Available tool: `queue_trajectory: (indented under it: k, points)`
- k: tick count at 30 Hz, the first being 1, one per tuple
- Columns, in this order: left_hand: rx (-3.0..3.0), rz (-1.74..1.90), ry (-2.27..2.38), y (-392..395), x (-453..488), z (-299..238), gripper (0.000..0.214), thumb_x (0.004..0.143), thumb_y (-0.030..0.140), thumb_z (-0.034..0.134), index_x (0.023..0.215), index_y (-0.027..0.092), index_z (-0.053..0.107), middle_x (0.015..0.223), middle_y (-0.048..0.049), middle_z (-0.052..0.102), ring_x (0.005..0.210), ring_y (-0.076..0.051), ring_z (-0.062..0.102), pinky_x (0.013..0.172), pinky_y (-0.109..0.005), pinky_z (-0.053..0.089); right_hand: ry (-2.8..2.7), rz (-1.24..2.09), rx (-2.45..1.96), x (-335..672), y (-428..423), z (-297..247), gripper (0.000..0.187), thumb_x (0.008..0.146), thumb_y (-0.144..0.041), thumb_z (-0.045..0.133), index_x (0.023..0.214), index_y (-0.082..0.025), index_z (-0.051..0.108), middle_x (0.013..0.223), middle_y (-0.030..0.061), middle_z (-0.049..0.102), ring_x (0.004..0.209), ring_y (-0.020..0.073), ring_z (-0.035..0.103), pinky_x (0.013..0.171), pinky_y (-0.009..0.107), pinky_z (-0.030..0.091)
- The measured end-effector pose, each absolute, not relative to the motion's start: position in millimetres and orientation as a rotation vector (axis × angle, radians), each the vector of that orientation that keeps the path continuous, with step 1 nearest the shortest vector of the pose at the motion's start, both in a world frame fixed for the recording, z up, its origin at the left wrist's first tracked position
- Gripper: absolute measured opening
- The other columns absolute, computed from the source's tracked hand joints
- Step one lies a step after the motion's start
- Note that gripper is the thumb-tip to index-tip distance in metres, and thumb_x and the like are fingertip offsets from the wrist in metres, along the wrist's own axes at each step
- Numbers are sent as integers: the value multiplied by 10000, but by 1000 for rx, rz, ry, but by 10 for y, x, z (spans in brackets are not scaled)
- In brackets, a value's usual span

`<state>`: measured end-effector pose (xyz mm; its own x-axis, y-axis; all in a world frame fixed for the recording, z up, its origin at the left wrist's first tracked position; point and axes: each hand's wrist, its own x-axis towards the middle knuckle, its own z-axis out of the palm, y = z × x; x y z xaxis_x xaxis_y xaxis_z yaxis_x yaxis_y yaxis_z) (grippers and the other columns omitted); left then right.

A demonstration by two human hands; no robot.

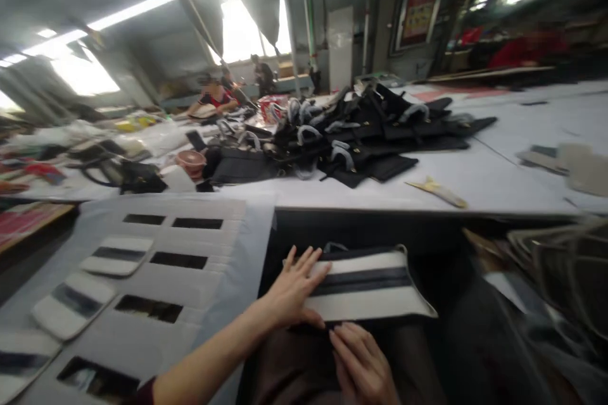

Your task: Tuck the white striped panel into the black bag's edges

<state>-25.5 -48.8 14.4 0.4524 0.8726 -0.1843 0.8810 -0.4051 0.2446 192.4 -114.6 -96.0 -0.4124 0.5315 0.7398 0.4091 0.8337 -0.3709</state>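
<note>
A cream fabric piece [370,310] with a wide dark stripe and a black border lies over my lap, just below the table edge. My left hand [297,288] rests flat on its left end, fingers spread, with the thumb down by the near edge. Close to that thumb, my right hand [361,357] has its fingers bent and pressed together at the black near edge of the piece. Its fingertips partly cover what they pinch. A small grey loop [335,246] shows at the far side of the piece.
To my left, a grey board [209,294] with rectangular slots carries several cream striped pieces [116,256]. Black bags with grey handles [351,133] are heaped on the white table [498,183], near yellow-handled snips [437,191] and a pink bowl [190,164]. Other people sit farther back.
</note>
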Motion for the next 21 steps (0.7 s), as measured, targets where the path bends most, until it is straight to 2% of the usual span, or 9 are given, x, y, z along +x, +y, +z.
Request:
queue_trajectory:
  k: [2, 4, 7, 8, 11, 13, 17, 21]
  points:
    - [2456, -103, 1505, -411, -182, 75, 1154, 618, 662, 776, 1542, 283, 198, 1619, -162, 78, 1497, -335, 52, 1162, -596, -67, -2019, 230, -799, 2155, -1264, -912, 589, 861, -24, 513, 1419, -209, 488, 1186, 88, 657, 1165, 248, 585, 958, 401, 547]
    - [2508, -135, 1474, -348, -113, -3, 1181, 622, 663, 771, 1551, 284, 148, 1625, -155, 65, 1500, -327, 47, 1168, -583, -65, -1855, 286, -1007, 2374, -1335, -855, 496, 887, -56, 517, 1353, -221, 550, 1209, 100, 634, 1172, 256, 571, 961, 426, 527]
    - [2562, -152, 1412, -273, -2, -56, 1169, 645, 642, 764, 1556, 285, 124, 1629, -146, 55, 1501, -325, 50, 1175, -572, -52, -1424, 389, -1367, 2667, -1319, -883, 293, 938, -211, 532, 1211, -212, 637, 1202, 103, 626, 1136, 248, 582, 976, 425, 492]
    - [2574, -152, 1398, -247, 36, -56, 1161, 654, 624, 766, 1556, 283, 119, 1630, -146, 53, 1502, -321, 51, 1177, -571, -47, -1243, 458, -1467, 2752, -1280, -932, 279, 937, -287, 547, 1183, -201, 647, 1199, 105, 633, 1120, 249, 590, 983, 424, 481]
    - [2576, -172, 1361, -159, 128, -39, 1167, 653, 586, 773, 1558, 265, 111, 1626, -159, 57, 1502, -318, 43, 1176, -577, -36, -772, 703, -1637, 2941, -1110, -1151, 431, 862, -483, 610, 1163, -177, 654, 1176, 105, 667, 1074, 258, 620, 977, 404, 480]
    - [2557, -184, 1329, -108, 157, -27, 1194, 632, 583, 779, 1559, 254, 102, 1625, -162, 42, 1502, -321, 21, 1179, -574, -25, -626, 798, -1681, 3008, -998, -1296, 521, 810, -552, 633, 1164, -171, 658, 1145, 99, 688, 1004, 260, 653, 906, 381, 520]
    - [2491, -185, 1302, -74, 171, -6, 1272, 563, 501, 815, 1561, 257, 66, 1624, -145, -19, 1499, -318, -20, 1189, -564, 9, -554, 829, -1711, 3081, -835, -1436, 595, 768, -610, 638, 1149, -154, 668, 1056, 97, 719, 863, 257, 693, 728, 342, 570]
    - [2425, -194, 1359, -96, 205, 3, 1281, 518, 398, 819, 1558, 281, 82, 1615, -131, -46, 1491, -350, 9, 1178, -605, 18, -676, 764, -1693, 3225, -585, -1340, 568, 780, -589, 640, 1131, -143, 669, 1003, 105, 730, 878, 268, 703, 728, 344, 578]
